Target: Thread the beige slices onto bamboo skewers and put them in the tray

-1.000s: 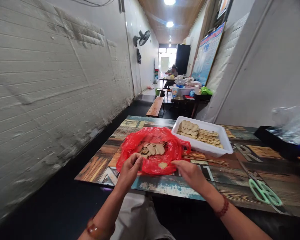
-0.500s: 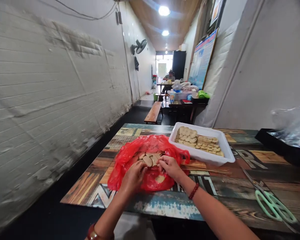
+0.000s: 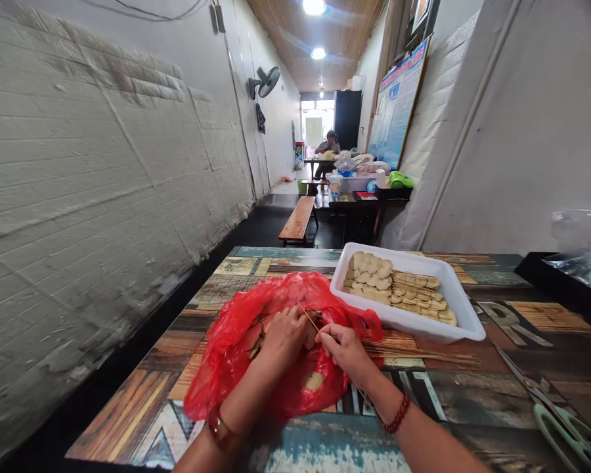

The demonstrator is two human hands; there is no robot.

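Observation:
A red plastic bag (image 3: 207, 381) lies spread on the table, with pale, thin oval slices (image 3: 252, 338) inside. Over these slices is my left hand (image 3: 283, 335), its fingers bent down and closed, fingertips hidden; what they hold cannot be made out. Just to its right, my right hand (image 3: 342, 348) pinches a thin wooden skewer (image 3: 311, 320), whose far end points up and left towards the left fingers. One loose slice (image 3: 312, 381) rests on the bag's near side. Beyond the right hand, a white plastic tray (image 3: 465, 315) holds rows of skewered slices (image 3: 418, 299).
Bare wooden skewers (image 3: 433, 356) lie on the patterned table (image 3: 142, 374) below the tray. Green-handled scissors (image 3: 561, 420) are at the right, near a black container (image 3: 561, 282) with clear plastic. A bench (image 3: 298, 218) and a seated person (image 3: 329, 144) are farther back.
My left hand has moved forward and right over the slices, turning its back up. The skewer in my right hand now shows clearly. The view has shifted slightly.

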